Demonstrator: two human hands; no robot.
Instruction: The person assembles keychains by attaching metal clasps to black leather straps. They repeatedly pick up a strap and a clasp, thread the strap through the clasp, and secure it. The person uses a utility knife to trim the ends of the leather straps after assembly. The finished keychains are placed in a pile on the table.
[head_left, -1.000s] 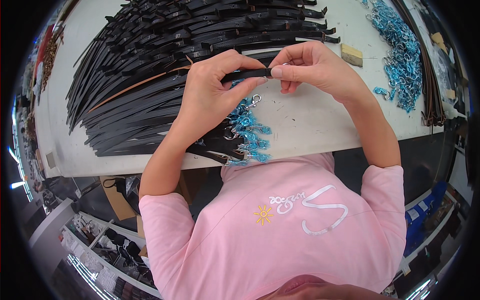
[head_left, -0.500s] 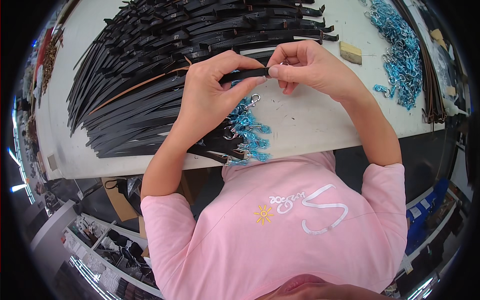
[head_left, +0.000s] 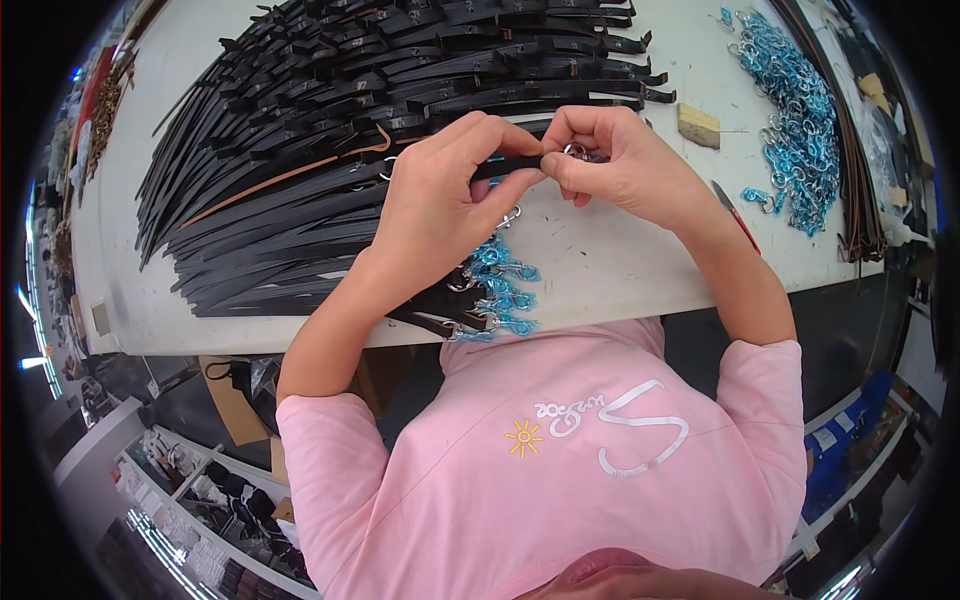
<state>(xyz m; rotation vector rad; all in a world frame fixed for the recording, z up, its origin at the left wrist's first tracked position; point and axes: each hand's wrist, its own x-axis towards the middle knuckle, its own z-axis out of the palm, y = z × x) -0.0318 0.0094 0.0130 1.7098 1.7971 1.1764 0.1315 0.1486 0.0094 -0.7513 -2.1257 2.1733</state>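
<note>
Black strap point(head_left: 512, 166) sits above the table point(head_left: 620, 260); my left hand point(head_left: 432, 195) pinches it, and my right hand point(head_left: 632, 170) meets it, clamped at its end beside a metal ring point(head_left: 574, 150).

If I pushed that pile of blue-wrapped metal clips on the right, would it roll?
The pile probably wouldn't roll; it's many loose-looking pieces, so it would likely spread. It might feel heavy, since parts look metal. Jumbled together, it could also snag.
</note>
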